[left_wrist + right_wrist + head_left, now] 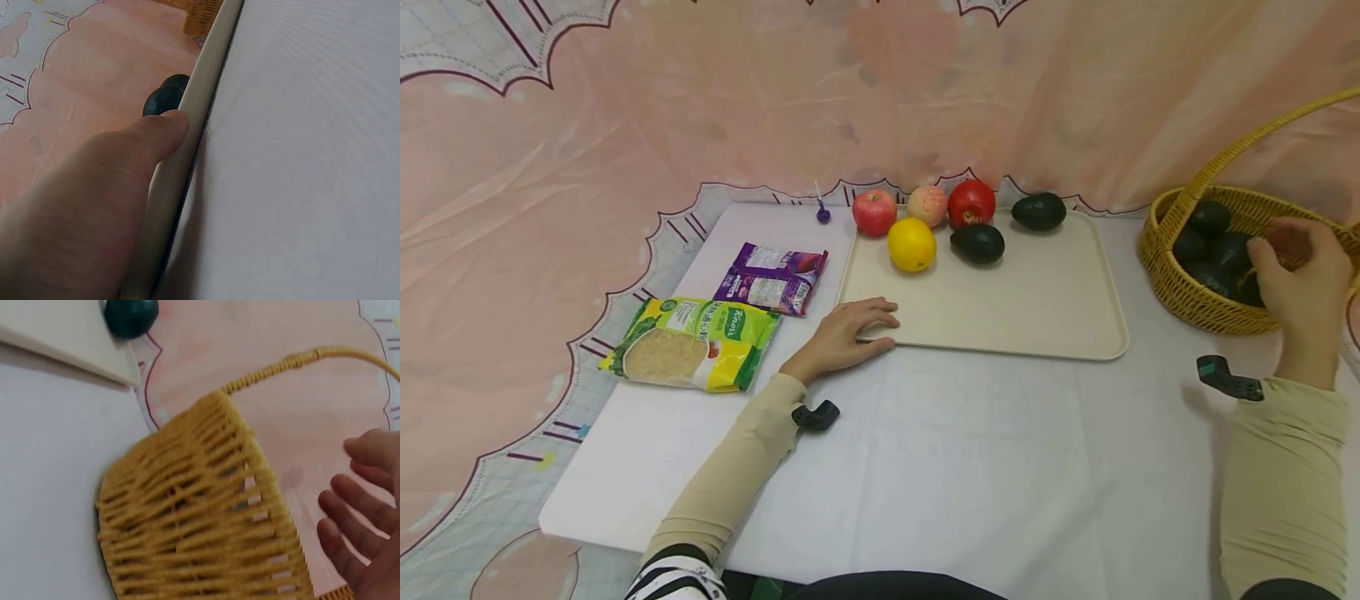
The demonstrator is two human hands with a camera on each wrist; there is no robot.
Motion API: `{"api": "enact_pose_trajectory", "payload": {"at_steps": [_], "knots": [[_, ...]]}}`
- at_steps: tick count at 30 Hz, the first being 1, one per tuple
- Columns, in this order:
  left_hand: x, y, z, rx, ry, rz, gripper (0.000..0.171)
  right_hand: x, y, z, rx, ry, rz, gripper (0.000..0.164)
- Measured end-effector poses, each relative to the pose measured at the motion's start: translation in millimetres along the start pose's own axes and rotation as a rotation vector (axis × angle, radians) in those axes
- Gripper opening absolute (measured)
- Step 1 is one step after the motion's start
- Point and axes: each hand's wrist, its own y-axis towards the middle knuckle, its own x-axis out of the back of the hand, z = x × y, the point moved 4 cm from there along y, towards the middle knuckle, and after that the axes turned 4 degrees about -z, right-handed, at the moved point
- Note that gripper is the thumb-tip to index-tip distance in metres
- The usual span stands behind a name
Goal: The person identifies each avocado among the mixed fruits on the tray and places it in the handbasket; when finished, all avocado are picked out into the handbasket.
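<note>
My left hand (850, 333) rests at the near left corner of a cream tray (1015, 312), fingers over it. In the left wrist view the thumb (169, 128) touches the tray's rim; the other fingers are hidden. Over a yellow wicker basket (1165, 279) at the right is my right hand (1307, 275), fingers loosely bent. The right wrist view has nothing between those fingers (356, 494). Several dark green avocados (1212, 218) lie in the basket. On the tray are an avocado (977, 244), another avocado (1038, 212) and a yellow lemon-like fruit (912, 245).
A red apple (874, 212), a peach (927, 206) and a red round fruit (972, 202) line the tray's back edge. A purple packet (771, 277) and a yellow-green Knorr bag (692, 344) lie left. The basket's tall handle (1262, 133) arches up.
</note>
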Motion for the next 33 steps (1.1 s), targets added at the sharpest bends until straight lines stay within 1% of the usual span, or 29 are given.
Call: {"api": "enact_pose_trajectory", "payload": {"at_steps": [4,7,11,14,18,22,26,29,33], "knots": [[-0.3,0.4,0.1,0.0,-0.002,0.001,0.031,-4.7,-0.6,10.6,0.066,0.078,-0.047,0.028],[-0.9,0.7,0.1,-0.001,-0.003,0.003,0.031,-7.5,-3.7,18.5,0.114,0.106,-0.09,0.024],[-0.4,0.9,-0.7,-0.011,-0.002,0.0,0.031,-9.9,-12.7,33.4,0.176,0.16,-0.144,0.019],[0.7,0.7,-1.3,-0.016,-0.005,-0.005,0.031,-12.3,-22.2,49.7,0.224,0.219,-0.15,0.017],[0.6,0.6,-0.4,-0.014,-0.007,-0.006,0.031,-18.5,-33.0,69.5,0.286,0.315,-0.107,0.018],[0.7,0.1,0.8,-0.016,-0.005,-0.011,0.031,-31.8,-39.3,81.3,0.364,0.375,-0.046,0.021],[1.4,-0.2,0.5,-0.019,-0.002,-0.02,0.03,-49.1,-43.9,88.9,0.431,0.351,0.01,0.022],[2.2,-0.1,-1.2,-0.027,-0.006,-0.025,0.03,-61.7,-48.9,94.6,0.458,0.316,0.071,0.025],[2.5,0.3,-3.4,-0.033,-0.011,-0.028,0.03,-76.1,-56.7,103.0,0.516,0.284,0.155,0.028]]}}
